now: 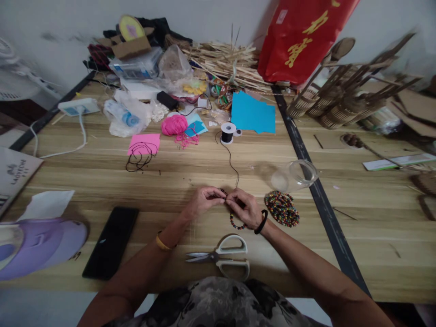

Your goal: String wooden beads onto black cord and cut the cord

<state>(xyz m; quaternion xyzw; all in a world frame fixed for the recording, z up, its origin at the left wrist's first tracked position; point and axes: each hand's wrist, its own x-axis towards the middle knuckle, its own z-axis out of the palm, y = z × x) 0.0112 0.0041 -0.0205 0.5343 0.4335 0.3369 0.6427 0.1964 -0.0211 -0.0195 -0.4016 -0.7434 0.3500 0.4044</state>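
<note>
My left hand (pixel 206 200) and my right hand (pixel 245 206) meet fingertip to fingertip over the middle of the table. Both pinch a string of small multicoloured beads (pixel 235 222), which loops down below my right hand. A black cord (pixel 232 163) runs from a white-flanged spool (pixel 228 133) down to my fingers. Exactly where cord and beads meet is hidden by the fingertips. Right of my right hand lies a coiled heap of bead strings (pixel 282 209). White-handled scissors (pixel 218 257) rest nearer to me, blades pointing left.
A clear jar (pixel 301 175) lies beyond the bead heap. A black phone (pixel 111 243) and a purple object (pixel 47 245) are at left. Pink yarn (pixel 174 124), blue sheets (pixel 252 112) and a pink sheet with black cord (pixel 145 144) lie farther back. Woven baskets (pixel 337 104) stand at right.
</note>
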